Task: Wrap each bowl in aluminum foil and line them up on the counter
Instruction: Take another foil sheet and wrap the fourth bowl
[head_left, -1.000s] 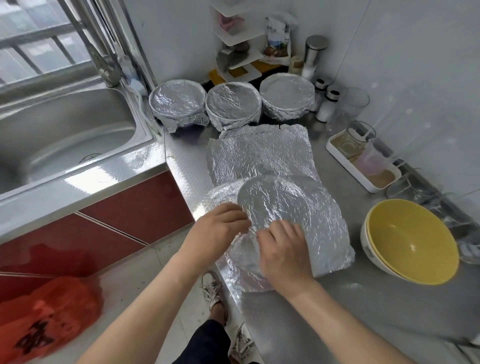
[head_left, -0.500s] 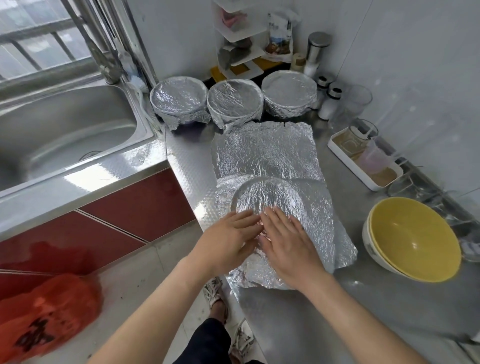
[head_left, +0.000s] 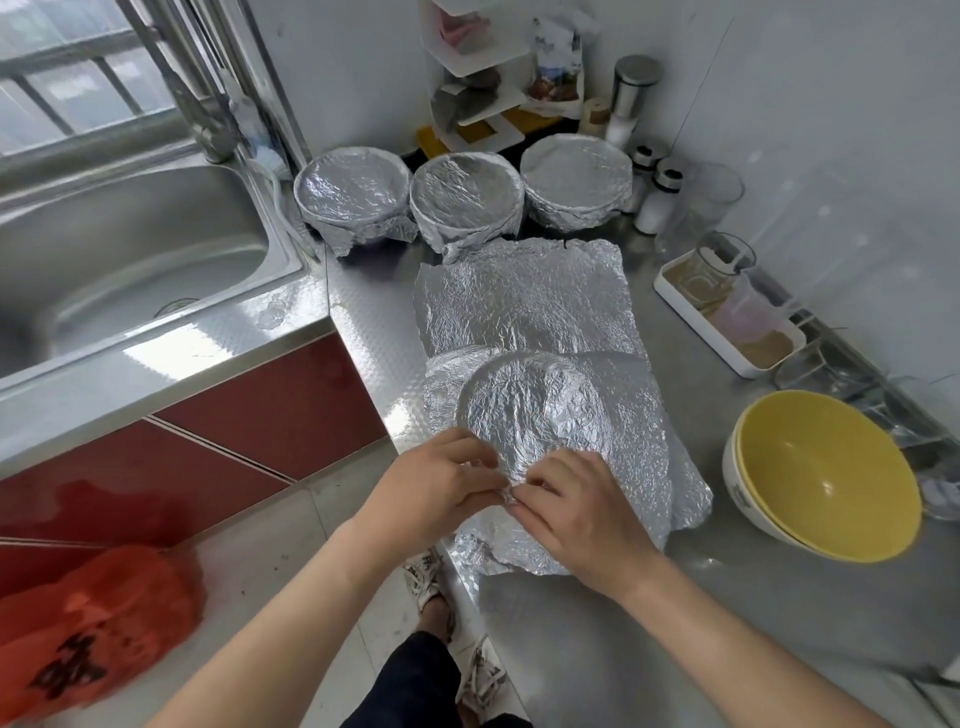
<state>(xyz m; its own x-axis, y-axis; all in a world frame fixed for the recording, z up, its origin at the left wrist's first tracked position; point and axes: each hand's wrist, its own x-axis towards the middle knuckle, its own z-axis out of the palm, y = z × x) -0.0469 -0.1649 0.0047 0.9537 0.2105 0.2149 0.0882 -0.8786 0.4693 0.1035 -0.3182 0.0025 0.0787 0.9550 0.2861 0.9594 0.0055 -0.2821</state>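
On the steel counter (head_left: 597, 649), at its front edge, the bowl (head_left: 535, 410) sits under foil (head_left: 639, 441); left hand (head_left: 441, 493) and right hand (head_left: 576, 509), flat a moment ago, now curl, pinching the foil at its near rim; the red bag (head_left: 93, 639) has unreadable black print

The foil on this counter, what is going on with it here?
A person is wrapping a bowl in foil near the front edge of the counter. The left hand and right hand both pinch the foil at the bowl's near rim. Three wrapped bowls stand in a row at the back. A spare sheet lies flat before them. A yellow bowl on the right is not wrapped yet.
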